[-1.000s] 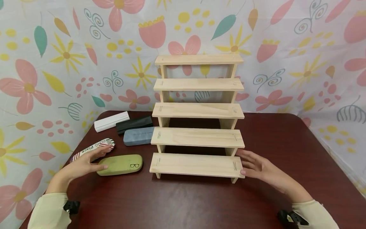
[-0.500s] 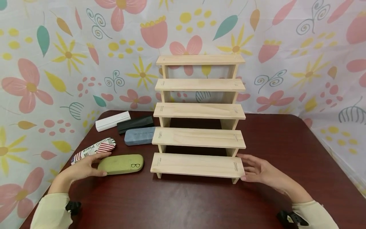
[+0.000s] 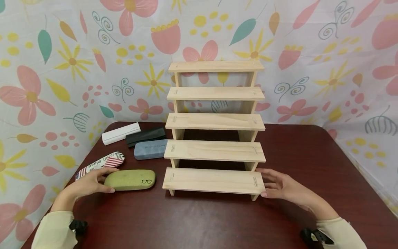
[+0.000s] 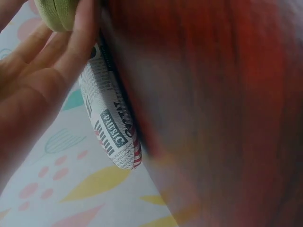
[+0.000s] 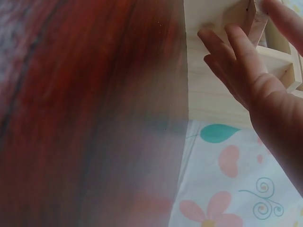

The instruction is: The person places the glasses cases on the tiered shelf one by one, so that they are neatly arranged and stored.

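Observation:
At the left of the head view, my left hand [image 3: 85, 185] pinches the left end of a green glasses case [image 3: 132, 180], thumb on the near side and fingers on the far side. The case lies flat on the table and bears a small drawing of spectacles. In the left wrist view the end of the green glasses case [image 4: 59, 13] shows between fingers and thumb. My right hand [image 3: 284, 186] is beside the right end of the lowest step of a stepped wooden rack [image 3: 214, 151], thumb at its front corner. The right wrist view shows its fingers [image 5: 246, 54] extended along the rack's side.
Behind the green case lies a printed glasses case [image 3: 101, 163]. Farther back are a blue case [image 3: 150, 149], a black case [image 3: 146, 136] and a white case [image 3: 121, 133]. A floral cloth [image 3: 295, 62] hangs behind the dark red table [image 3: 199, 224].
My left hand has come down from above the green case and closed its thumb and fingers around its left end. The right hand has barely moved, and the rack stays put.

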{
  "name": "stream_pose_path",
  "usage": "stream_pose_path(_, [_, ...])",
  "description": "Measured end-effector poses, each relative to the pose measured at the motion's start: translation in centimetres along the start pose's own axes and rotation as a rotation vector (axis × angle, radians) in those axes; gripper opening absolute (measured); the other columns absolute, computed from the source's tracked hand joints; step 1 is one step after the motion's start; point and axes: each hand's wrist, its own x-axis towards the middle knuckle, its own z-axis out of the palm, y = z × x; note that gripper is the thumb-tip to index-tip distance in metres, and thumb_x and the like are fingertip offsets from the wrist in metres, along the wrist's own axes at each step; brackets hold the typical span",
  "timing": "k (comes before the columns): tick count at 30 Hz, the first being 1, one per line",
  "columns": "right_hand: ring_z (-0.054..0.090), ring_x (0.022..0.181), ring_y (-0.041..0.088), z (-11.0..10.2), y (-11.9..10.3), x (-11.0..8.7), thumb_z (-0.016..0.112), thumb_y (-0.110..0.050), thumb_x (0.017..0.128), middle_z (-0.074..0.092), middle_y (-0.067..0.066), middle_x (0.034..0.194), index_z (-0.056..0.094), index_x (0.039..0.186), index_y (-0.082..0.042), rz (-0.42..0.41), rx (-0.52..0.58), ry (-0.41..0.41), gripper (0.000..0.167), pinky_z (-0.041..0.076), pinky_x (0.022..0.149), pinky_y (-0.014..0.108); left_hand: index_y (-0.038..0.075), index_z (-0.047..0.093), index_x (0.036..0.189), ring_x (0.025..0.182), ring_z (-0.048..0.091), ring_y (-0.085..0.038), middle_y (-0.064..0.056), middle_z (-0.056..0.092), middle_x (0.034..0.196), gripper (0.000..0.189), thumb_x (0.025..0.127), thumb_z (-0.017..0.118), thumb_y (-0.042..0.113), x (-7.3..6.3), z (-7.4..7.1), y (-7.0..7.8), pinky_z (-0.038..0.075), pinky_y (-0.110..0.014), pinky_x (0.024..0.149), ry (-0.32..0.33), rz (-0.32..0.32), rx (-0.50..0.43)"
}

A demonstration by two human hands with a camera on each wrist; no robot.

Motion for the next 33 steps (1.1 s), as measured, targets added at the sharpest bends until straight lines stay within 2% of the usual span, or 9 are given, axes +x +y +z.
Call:
stream_pose_path(2, [0.057, 0.116, 0.017, 0.0, 0.0, 0.0, 0.066, -0.004, 0.090, 0.035, 0.031, 0.143, 0.026, 0.149, -0.001, -0.001, 0.001, 0.001, 0.072, 0.052, 0.086, 0.038, -0.011, 0.045, 0.134, 0.091, 0.061, -0.008, -0.022, 0.047, 0.125, 0.071, 0.077, 0.081, 0.012, 0.1, -0.2, 0.1, 0.053, -0.027, 0.071, 0.007, 0.034, 0.015])
stream_pose_path(6, [0.059, 0.114, 0.019, 0.0, -0.1, 0.0, 0.066, -0.003, 0.090, 0.035, 0.031, 0.142, 0.027, 0.149, -0.001, -0.014, 0.003, -0.005, 0.071, 0.053, 0.085, 0.038, -0.012, 0.047, 0.132, 0.091, 0.061, -0.004, -0.023, 0.047, 0.126, 0.072, 0.074, 0.083, 0.011, 0.2, -0.5, 0.4, 0.054, -0.026, 0.070, 0.030, 0.060, 0.050])
stream_pose_path(10, [0.060, 0.112, 0.021, 0.1, -0.2, -0.1, 0.066, -0.002, 0.089, 0.037, 0.031, 0.141, 0.027, 0.148, 0.001, -0.030, 0.002, -0.006, 0.071, 0.053, 0.084, 0.037, -0.011, 0.049, 0.133, 0.095, 0.059, 0.001, -0.030, 0.045, 0.130, 0.074, 0.073, 0.084, 0.013, 0.3, -0.9, 0.6, 0.054, -0.025, 0.072, 0.048, 0.039, 0.045])
stream_pose_path(16, [0.061, 0.110, 0.021, 0.1, -0.2, -0.2, 0.067, -0.002, 0.089, 0.038, 0.034, 0.139, 0.028, 0.147, 0.004, -0.046, -0.006, -0.002, 0.070, 0.054, 0.083, 0.037, -0.006, 0.049, 0.136, 0.098, 0.061, 0.000, -0.029, 0.047, 0.133, 0.074, 0.074, 0.083, 0.012, 0.0, -1.2, 0.9, 0.054, -0.026, 0.073, 0.071, 0.010, 0.006])
stream_pose_path(19, [0.062, 0.110, 0.020, 0.2, -0.3, -0.2, 0.068, -0.003, 0.088, 0.038, 0.035, 0.139, 0.028, 0.146, 0.005, -0.047, -0.019, 0.003, 0.071, 0.054, 0.083, 0.037, -0.004, 0.049, 0.138, 0.097, 0.063, -0.003, -0.021, 0.053, 0.130, 0.072, 0.075, 0.082, 0.010, -0.2, -1.6, 1.1, 0.054, -0.027, 0.072, 0.094, 0.002, -0.028])
stream_pose_path(24, [0.061, 0.110, 0.021, 0.3, -0.3, -0.2, 0.068, -0.004, 0.088, 0.037, 0.035, 0.140, 0.027, 0.147, 0.005, -0.033, -0.018, 0.000, 0.073, 0.054, 0.083, 0.037, 0.000, 0.049, 0.139, 0.102, 0.059, 0.006, 0.013, 0.061, 0.119, 0.070, 0.077, 0.081, 0.008, -0.4, -2.6, 2.1, 0.054, -0.024, 0.074, 0.155, -0.008, -0.076])
stream_pose_path(26, [0.061, 0.110, 0.022, 0.3, -0.3, -0.1, 0.068, -0.003, 0.088, 0.038, 0.034, 0.140, 0.027, 0.147, 0.005, -0.032, -0.012, -0.005, 0.073, 0.054, 0.083, 0.037, 0.003, 0.050, 0.139, 0.101, 0.059, 0.006, 0.019, 0.062, 0.115, 0.068, 0.079, 0.079, 0.006, -0.3, -3.1, 2.7, 0.054, -0.024, 0.074, 0.166, -0.008, -0.103])
stream_pose_path(30, [0.062, 0.109, 0.021, 0.3, -0.2, -0.1, 0.068, -0.002, 0.087, 0.039, 0.034, 0.138, 0.027, 0.146, 0.006, -0.048, -0.015, -0.006, 0.073, 0.054, 0.083, 0.036, 0.004, 0.049, 0.141, 0.097, 0.066, -0.006, 0.013, 0.066, 0.111, 0.064, 0.082, 0.073, -0.002, 0.5, -3.9, 4.1, 0.055, -0.027, 0.075, 0.160, 0.044, -0.190])
stream_pose_path(33, [0.062, 0.108, 0.021, 0.2, -0.3, -0.1, 0.069, -0.002, 0.087, 0.039, 0.035, 0.138, 0.027, 0.146, 0.007, -0.058, -0.019, -0.005, 0.072, 0.054, 0.083, 0.035, 0.006, 0.050, 0.140, 0.098, 0.066, -0.008, 0.010, 0.067, 0.112, 0.063, 0.083, 0.070, -0.007, 1.4, -4.4, 5.2, 0.055, -0.026, 0.077, 0.160, 0.081, -0.252])
